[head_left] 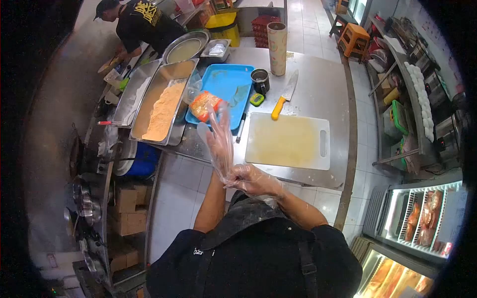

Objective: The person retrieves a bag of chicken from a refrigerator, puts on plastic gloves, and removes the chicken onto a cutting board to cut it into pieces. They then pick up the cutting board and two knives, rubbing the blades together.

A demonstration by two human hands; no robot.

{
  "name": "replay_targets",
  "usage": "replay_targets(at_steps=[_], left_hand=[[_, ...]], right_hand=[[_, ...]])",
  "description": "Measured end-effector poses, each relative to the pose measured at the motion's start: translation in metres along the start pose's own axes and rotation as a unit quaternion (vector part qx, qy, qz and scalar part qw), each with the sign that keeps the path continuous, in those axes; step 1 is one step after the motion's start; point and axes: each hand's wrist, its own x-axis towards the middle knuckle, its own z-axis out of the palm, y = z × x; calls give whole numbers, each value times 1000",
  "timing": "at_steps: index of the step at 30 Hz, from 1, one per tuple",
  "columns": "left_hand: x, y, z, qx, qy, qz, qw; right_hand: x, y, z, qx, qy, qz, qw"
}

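Observation:
My left hand (218, 144) is raised with its fingers apart, inside a clear plastic glove whose fingertips stick out loosely. My right hand (254, 180), also in clear plastic, is closed on the cuff of that glove at my left wrist. Just beyond my left hand, an orange-and-clear plastic packet (203, 105) lies on a blue tray (233, 74). A black marker (241, 128) rests between the tray and a white cutting board (288, 144) with a yellowish surface. Behind the board is a knife (285, 97) with a yellow handle.
A metal pan of orange powder (165, 111) stands left of the tray, beside a pan of white powder (135, 102). A dark mug (260, 79), a green timer (257, 99) and a tall patterned container (277, 49) stand farther back. Another person (141, 25) works at far left.

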Motion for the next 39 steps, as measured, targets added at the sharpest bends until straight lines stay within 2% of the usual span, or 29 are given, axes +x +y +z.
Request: replay_targets(at_steps=[1,3,5,6,8,9,10,11,12,13,14,15,17,18,19,21,22,24,25,27,28,29,30,31,32,34,35,37,39], left_hand=[[-3,2,4,48,65,4,997],[-6,5,2,96,50,-17,994],[-1,-3,11,-50,184,30,981],[-2,-1,4,-48,185,28,981],[-3,6,-11,-7,-75,-25,997],[-2,5,-10,-7,-77,-26,997],[-3,3,-9,-235,-7,-19,972],[-3,2,-7,-451,64,-9,890],[-4,4,-9,-451,66,-9,890],[-5,7,-14,-250,17,-32,968],[-4,9,-17,-37,-36,-55,997],[-3,7,-18,-38,-38,-53,997],[-6,2,-19,-77,88,-59,991],[1,9,14,-106,158,6,982],[0,11,12,-106,160,6,981],[-3,18,5,-18,-12,-62,998],[0,11,-11,-19,-14,-60,998],[4,-7,-40,-296,-251,-36,921],[1,-8,-42,-297,-250,-35,921],[-4,20,1,-366,76,-39,927],[1,23,23,-158,64,-38,985],[5,11,1,-160,63,-37,984],[6,-11,-40,-258,-124,-38,957],[4,-22,-63,-345,-303,-38,888],[1,-15,-55,-345,-300,-38,889],[1,9,-27,-223,58,-109,967],[0,12,-26,-223,61,-107,967],[2,16,-28,-186,162,-42,968],[1,20,-26,-212,178,-15,961]], right_hand=[[0,1,0,-13,-9,-6,1000],[0,-6,2,18,-15,6,1000],[2,-8,2,44,-19,15,999],[2,-7,3,30,-18,8,999],[4,-4,7,17,-14,1,1000],[5,-2,8,34,-28,-4,999],[5,-2,10,52,-41,-7,998],[5,-4,9,53,-41,-6,998],[6,-8,6,31,-31,3,999],[6,-11,7,12,-23,12,1000],[8,-10,10,-10,-6,-52,999],[9,-9,9,-12,-6,-53,999],[7,-10,9,46,-30,-23,998],[8,-10,9,73,-41,5,997],[8,-10,9,74,-42,6,996],[9,-14,10,27,-31,-9,999],[9,-15,7,24,-31,-10,999],[8,-16,8,36,-44,-8,998],[8,-12,8,36,-45,-7,998],[7,1,11,60,-46,13,997],[6,-1,12,62,-45,14,997],[6,-3,10,69,-52,30,996],[6,-5,9,78,-61,46,994],[5,-5,8,80,-62,48,994],[5,-4,5,59,-26,22,998],[6,11,7,-8,79,-57,995],[3,13,10,-6,75,-56,996],[-3,16,13,-90,223,3,971],[-5,24,16,-124,246,-18,961]])
